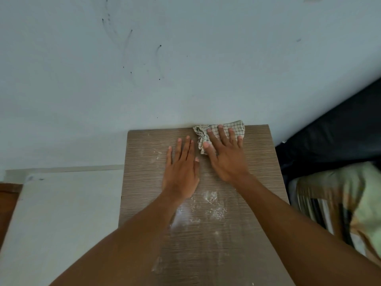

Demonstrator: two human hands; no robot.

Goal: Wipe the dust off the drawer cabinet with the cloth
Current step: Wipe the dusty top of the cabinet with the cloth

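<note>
The drawer cabinet's brown wood-grain top (259, 162) fills the lower middle of the head view, with white dust smeared across its centre (210, 205) and near its left side. A checked beige cloth (237, 129) lies bunched at the top's far edge, against the wall. My right hand (224, 155) presses flat on the cloth with fingers spread over it. My left hand (181, 168) rests flat on the bare top just left of the cloth, fingers together, holding nothing.
A pale blue wall (165, 69) with dark marks rises right behind the cabinet. A white panel (61, 213) lies low at the left. At the right are a black cushion (340, 131) and striped, patterned bedding (340, 203).
</note>
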